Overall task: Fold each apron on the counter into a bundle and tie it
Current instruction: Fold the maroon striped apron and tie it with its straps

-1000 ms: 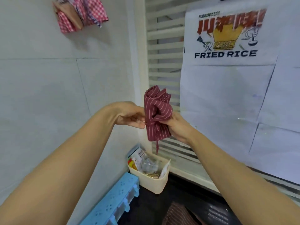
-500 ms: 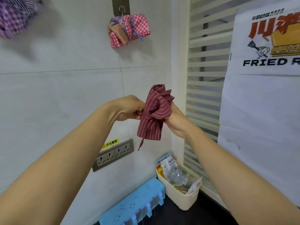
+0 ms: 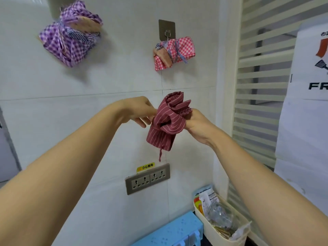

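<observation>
A dark red apron with thin white stripes (image 3: 166,121) is bunched into a bundle and held up in front of the tiled wall. My left hand (image 3: 142,112) pinches its left side. My right hand (image 3: 195,121) grips it from the right, fingers hidden behind the cloth. One strap end (image 3: 160,155) dangles below the bundle. Two tied bundles hang on the wall above: a purple checked one (image 3: 69,39) at upper left and a red checked one (image 3: 174,53) on a metal hook (image 3: 166,30).
A double wall socket (image 3: 147,179) with a yellow warning label sits below the bundle. A cream bin (image 3: 220,229) full of packets and a light blue plastic rack (image 3: 170,231) stand low right. A slatted window (image 3: 257,86) and a paper poster (image 3: 310,77) fill the right side.
The view has swung left and up, bringing the purple bundle, the hook and the socket into sight. The striped bundle stays held between both hands, tilted slightly more.
</observation>
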